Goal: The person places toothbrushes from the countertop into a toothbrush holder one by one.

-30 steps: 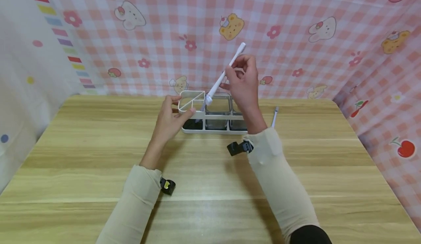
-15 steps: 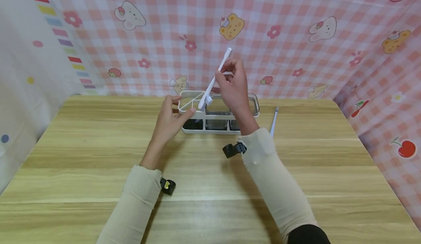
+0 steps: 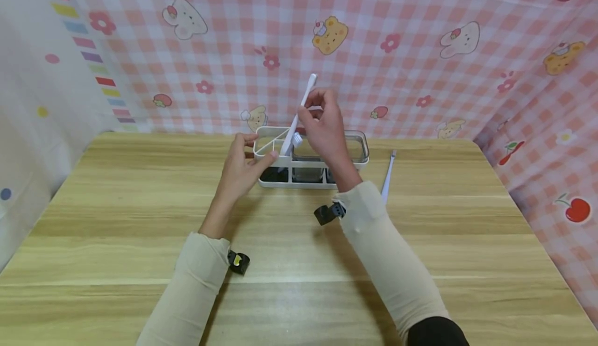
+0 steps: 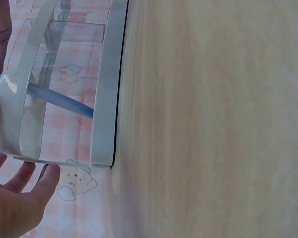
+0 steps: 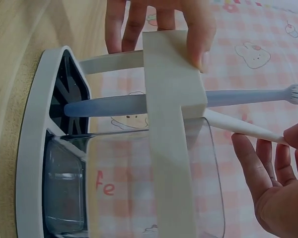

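A: Your left hand [image 3: 239,170] grips the holder [image 3: 327,165] at its left end.
B: Your right hand [image 3: 324,125] pinches a white toothbrush [image 3: 292,129], tilted, lower end by the holder's top.
A: Inside?
B: Can't tell from your views. Blue toothbrush [image 5: 111,106] stands inside, same end.

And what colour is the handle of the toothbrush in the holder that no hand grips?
The handle is muted greyish blue, clearest in the right wrist view.
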A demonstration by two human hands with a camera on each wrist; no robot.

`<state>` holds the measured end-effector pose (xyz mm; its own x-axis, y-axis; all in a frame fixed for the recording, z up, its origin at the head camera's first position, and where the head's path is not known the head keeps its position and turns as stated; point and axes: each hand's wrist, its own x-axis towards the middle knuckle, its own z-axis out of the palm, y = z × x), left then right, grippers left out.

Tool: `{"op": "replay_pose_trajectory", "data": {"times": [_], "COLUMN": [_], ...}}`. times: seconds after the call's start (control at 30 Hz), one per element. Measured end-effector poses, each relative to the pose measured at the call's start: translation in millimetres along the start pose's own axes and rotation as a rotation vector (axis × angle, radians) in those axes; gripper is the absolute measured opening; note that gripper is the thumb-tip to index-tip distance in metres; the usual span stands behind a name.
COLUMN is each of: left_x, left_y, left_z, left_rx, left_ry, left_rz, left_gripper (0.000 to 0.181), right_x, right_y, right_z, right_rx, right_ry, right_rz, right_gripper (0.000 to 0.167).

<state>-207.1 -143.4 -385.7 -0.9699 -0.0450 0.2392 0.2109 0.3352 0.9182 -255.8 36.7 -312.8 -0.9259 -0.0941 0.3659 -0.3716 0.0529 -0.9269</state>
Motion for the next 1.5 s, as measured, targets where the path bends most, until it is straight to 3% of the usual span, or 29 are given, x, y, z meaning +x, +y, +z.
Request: {"op": "replay_pose_trajectory", "data": {"times": [0.47,1.0,1.2,1.5], "left_x": [-0.4,0.4,1.3,0.0], "left_y": [1.3,-1.8,-1.0,-0.6], "left_z": [0.5,0.5,0.8,0.0], "left_rx": [-0.024,-0.025,-0.018,-0.013], "left_ry": [0.013,0.001,0.001,-0.003], "left_rz": [0.017,0.017,0.021,0.010], "left_gripper": [0.058,0.060,0.060,0.060], "right_x": [0.8,0.1,1.3,1.3], "right_y": [9,17,18,12], "right_z": [1,-1,-3,-9], "right_rx": [-0.065,-0.176,-0.187,-0.182], "right_ry": [-0.081,-0.267,-0.283,-0.275], "right_rz": [-0.031,0.000,-0.010,0.077], "right_gripper": [0.017,0.015,0.015,0.020]}}
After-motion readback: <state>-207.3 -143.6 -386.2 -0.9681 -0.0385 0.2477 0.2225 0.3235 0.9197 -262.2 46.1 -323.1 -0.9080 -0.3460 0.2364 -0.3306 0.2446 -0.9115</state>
